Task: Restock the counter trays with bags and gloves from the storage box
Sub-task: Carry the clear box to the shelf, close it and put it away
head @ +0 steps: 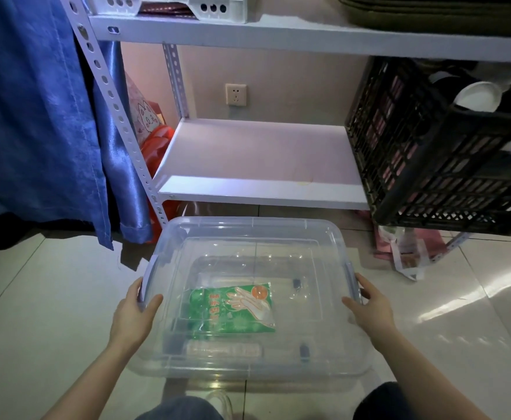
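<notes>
Gripping the clear plastic storage box [249, 237] at both short ends, the person's two bare hands sit on its pale blue latch handles. The left hand [134, 313] wraps the left handle, thumb lying on top of the lid's edge and the other fingers curled round the outside. The right hand [369, 307] mirrors it on the right handle, thumb on the lid rim and fingers folded over the latch. The box rests on the pale tiled floor [36, 298], lid on, just in front of a white metal shelving unit [260, 153]. Through the lid shows a green packet of disposable gloves [233, 309] (a hand drawing is printed on it), lying flat near the box's middle; a clear roll-like item nearer the front edge is too blurred to name. A black plastic crate [442, 153] occupies the right of the low shelf, and a blue curtain [36, 116] hangs at left.
</notes>
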Motion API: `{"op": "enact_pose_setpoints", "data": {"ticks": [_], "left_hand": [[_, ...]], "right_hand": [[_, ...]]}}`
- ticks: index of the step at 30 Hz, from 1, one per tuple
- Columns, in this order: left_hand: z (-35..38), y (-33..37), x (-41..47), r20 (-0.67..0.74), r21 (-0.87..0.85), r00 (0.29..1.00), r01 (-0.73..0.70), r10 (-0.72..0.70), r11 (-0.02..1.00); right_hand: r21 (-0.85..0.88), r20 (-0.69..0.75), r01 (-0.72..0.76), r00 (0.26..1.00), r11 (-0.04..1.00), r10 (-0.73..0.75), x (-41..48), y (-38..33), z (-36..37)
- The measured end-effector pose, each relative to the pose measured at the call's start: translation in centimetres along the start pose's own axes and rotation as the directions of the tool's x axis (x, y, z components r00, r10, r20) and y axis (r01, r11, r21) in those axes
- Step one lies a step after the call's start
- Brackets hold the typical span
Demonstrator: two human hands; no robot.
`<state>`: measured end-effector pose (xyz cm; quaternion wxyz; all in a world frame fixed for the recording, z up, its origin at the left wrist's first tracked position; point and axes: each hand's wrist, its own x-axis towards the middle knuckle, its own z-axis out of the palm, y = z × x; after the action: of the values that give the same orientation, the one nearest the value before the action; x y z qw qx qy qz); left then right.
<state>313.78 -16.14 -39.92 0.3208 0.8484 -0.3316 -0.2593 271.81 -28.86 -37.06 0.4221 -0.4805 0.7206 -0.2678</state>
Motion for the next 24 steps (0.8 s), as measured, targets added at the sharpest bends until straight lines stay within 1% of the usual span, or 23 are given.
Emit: {"op": "enact_pose_setpoints", "data": {"ticks": [4, 6, 10, 14, 17, 21, 24], "left_hand": [[-1.7, 0.1, -1.4, -0.037, -0.101, 0.998, 0.049, -0.053, 0.994], [-3.0, 0.8, -1.8, -0.071, -0.139, 0.996, 0.048, -0.058, 0.989], [-6.1, 3.5, -2.6, -0.120, -0.224, 0.993, -0.024, -0.003, 0.974], [-9.7, 8.1, -2.7, -0.136, -0.322, 0.989, -0.107, 0.066, 0.941], [-11.6, 12.1, -2.4, -0.148, -0.318, 0.982, -0.161, 0.119, 0.934], [-13.0, 16.6, -1.7, -0.221, -0.310, 0.961, -0.232, 0.167, 0.922], [-13.5, 19.3, -0.2, -0.192, -0.331, 0.960, -0.258, 0.203, 0.907]], "right_hand": [[0.057, 0.023, 0.045, 0.999, 0.997, -0.046, -1.3, -2.0, -1.5], [0.093, 0.026, 0.087, 0.996, 0.992, -0.090, -2.1, -3.5, -2.5], [0.178, -0.003, 0.186, 0.982, 0.966, -0.188, -3.7, -6.9, -5.1], [0.218, -0.057, 0.288, 0.958, 0.933, -0.282, -5.0, -10.5, -7.8], [0.240, -0.131, 0.346, 0.937, 0.907, -0.323, -5.2, -13.2, -9.7], [0.270, -0.180, 0.405, 0.912, 0.873, -0.368, -4.8, -16.2, -12.0], [0.267, -0.172, 0.415, 0.909, 0.870, -0.380, -3.9, -18.1, -13.2]]}}
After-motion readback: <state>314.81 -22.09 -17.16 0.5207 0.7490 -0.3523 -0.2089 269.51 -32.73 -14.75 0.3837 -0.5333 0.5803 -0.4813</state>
